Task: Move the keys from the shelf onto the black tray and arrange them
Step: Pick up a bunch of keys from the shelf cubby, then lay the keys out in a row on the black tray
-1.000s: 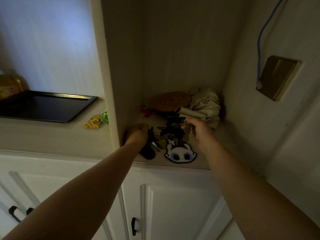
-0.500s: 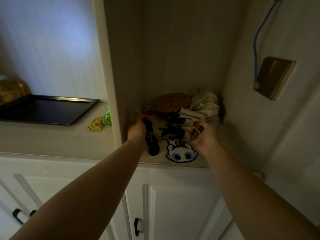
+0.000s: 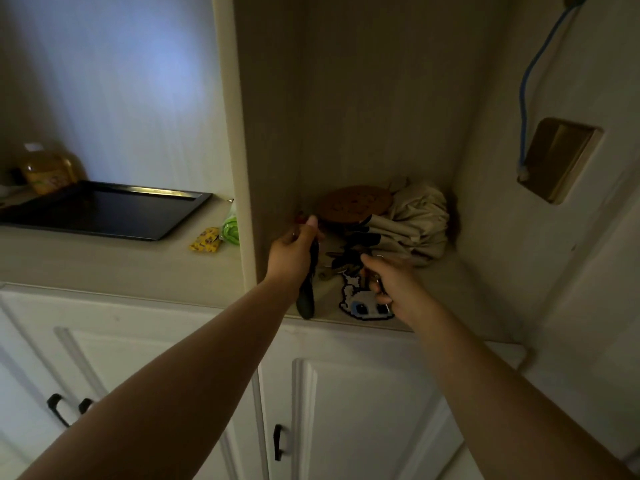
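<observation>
Inside the shelf niche, my left hand (image 3: 293, 251) grips a key set whose long black fob (image 3: 307, 299) hangs down from it. My right hand (image 3: 389, 282) is closed around a small bunch of metal keys (image 3: 376, 284) near the shelf's front edge. More dark keys (image 3: 346, 261) lie heaped on the shelf between my hands, with a white pixel-art cat charm (image 3: 360, 304) in front of them. The black tray (image 3: 104, 211) sits on the counter to the left, beyond the niche's side panel, with nothing on it.
A cork coaster (image 3: 355, 202) and a crumpled beige cloth bag (image 3: 415, 226) fill the back of the niche. A yellow packet (image 3: 205, 240) and a green item (image 3: 231, 228) lie between tray and side panel (image 3: 239, 168). A yellow bottle (image 3: 48, 171) stands behind the tray. White cabinet doors are below.
My left hand has lifted the black fob set off the shelf, so it now hangs upright. My right hand has closed on a key bunch and drawn it toward the front edge.
</observation>
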